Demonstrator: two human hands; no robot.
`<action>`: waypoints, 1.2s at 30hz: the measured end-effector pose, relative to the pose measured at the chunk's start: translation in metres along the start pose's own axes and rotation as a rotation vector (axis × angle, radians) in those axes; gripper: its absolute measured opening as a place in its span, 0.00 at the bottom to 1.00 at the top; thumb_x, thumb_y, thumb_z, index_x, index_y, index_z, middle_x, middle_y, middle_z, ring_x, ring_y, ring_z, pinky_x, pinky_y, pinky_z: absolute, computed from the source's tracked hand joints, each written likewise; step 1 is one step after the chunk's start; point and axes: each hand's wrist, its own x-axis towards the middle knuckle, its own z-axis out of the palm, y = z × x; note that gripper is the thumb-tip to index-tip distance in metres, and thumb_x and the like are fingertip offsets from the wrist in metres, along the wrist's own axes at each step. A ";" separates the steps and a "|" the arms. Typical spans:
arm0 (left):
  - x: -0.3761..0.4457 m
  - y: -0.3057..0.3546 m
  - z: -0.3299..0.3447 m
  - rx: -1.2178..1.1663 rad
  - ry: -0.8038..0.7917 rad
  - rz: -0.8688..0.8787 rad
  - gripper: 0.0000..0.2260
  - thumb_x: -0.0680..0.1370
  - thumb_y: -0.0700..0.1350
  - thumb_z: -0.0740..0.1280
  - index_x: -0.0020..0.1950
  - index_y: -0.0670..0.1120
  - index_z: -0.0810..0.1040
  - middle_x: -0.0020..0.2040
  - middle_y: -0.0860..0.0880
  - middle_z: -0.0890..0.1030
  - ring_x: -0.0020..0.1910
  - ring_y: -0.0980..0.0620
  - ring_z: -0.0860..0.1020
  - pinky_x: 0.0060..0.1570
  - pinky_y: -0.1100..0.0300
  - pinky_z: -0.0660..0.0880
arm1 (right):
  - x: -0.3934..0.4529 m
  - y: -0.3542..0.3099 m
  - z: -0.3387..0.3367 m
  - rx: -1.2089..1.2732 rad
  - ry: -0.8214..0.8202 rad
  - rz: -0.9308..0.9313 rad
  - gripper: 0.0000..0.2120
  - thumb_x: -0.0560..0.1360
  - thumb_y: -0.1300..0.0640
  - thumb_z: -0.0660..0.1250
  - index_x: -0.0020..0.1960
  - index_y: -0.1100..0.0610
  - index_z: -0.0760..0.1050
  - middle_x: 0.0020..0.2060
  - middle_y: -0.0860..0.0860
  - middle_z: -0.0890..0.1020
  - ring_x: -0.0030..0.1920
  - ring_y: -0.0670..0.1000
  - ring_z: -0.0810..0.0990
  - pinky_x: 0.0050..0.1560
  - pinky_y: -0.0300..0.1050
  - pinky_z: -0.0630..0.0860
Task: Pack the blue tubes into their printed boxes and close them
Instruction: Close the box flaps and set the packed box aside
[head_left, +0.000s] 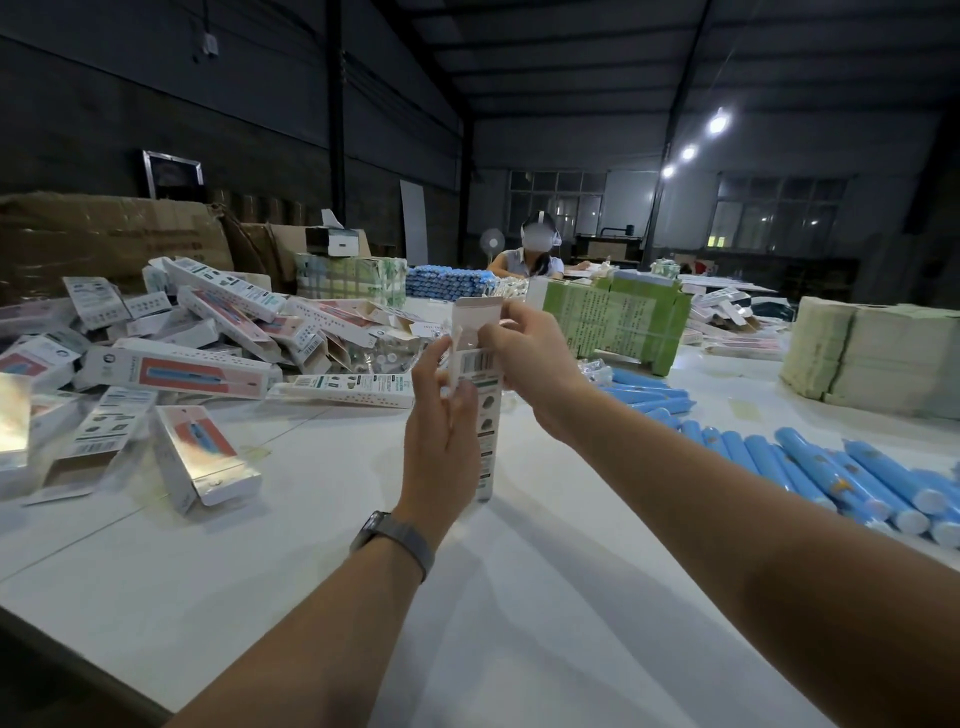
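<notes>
Standing upright on the table (260, 597), the box (480, 384) has its lower end on the white top and its upper flap raised. The left hand (441, 431) lies against its near side with fingers loosely spread, steadying rather than clenching it. The right hand (530, 358) pinches the box near the top, thumb and fingers closed on the flap area beside the barcode. Whether a tube is inside cannot be told. Just right of the arms lies a row of blue tubes (831, 473). To the left sprawls a heap of printed boxes (182, 353). Beyond stand green bundles (618, 317), and a seated person (530, 254) is at the far end.
</notes>
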 end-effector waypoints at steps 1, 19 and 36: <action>0.000 0.001 -0.001 0.024 0.013 0.023 0.17 0.82 0.53 0.54 0.68 0.69 0.59 0.49 0.53 0.79 0.43 0.61 0.80 0.40 0.71 0.74 | -0.003 0.002 0.001 -0.005 -0.002 -0.008 0.05 0.76 0.58 0.63 0.50 0.52 0.76 0.41 0.51 0.84 0.43 0.53 0.83 0.43 0.51 0.79; 0.005 0.010 -0.005 0.061 0.031 0.003 0.12 0.80 0.53 0.55 0.61 0.66 0.66 0.44 0.55 0.81 0.39 0.51 0.80 0.36 0.51 0.78 | -0.011 -0.005 -0.009 -0.101 0.043 -0.106 0.12 0.77 0.60 0.65 0.60 0.54 0.72 0.46 0.57 0.83 0.44 0.53 0.84 0.40 0.46 0.80; 0.007 0.008 -0.005 -0.024 0.015 -0.035 0.14 0.82 0.53 0.56 0.61 0.74 0.63 0.49 0.43 0.80 0.44 0.43 0.80 0.46 0.41 0.78 | -0.019 0.015 -0.005 -0.061 0.057 -0.322 0.08 0.79 0.60 0.66 0.50 0.47 0.74 0.47 0.50 0.81 0.40 0.60 0.80 0.45 0.58 0.79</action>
